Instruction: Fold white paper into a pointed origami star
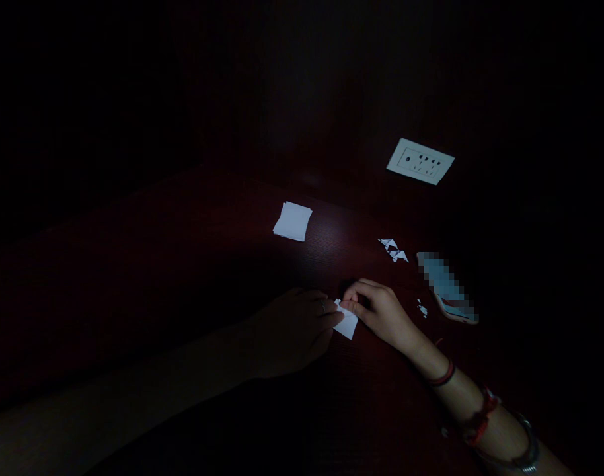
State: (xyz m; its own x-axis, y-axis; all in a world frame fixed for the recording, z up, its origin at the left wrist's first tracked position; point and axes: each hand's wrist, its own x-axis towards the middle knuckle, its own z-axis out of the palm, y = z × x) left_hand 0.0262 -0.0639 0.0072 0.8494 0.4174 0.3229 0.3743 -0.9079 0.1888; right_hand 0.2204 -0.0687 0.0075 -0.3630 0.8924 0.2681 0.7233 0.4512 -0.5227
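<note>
A small white piece of paper (346, 323) lies on the dark wooden table (183, 264) between my two hands. My left hand (292, 330) is curled, its fingertips pinching the paper's left edge. My right hand (378, 311) is closed in a pinch on the paper's upper right part. Both hands touch the same piece. The scene is very dark, so the fold lines of the paper do not show.
A stack of white paper squares (293, 221) lies farther back. Several small folded white pieces (394, 250) sit to the right, with a tiny scrap (421, 309) nearer. A phone (447, 288) lies at right. A white socket plate (420, 160) is on the back wall.
</note>
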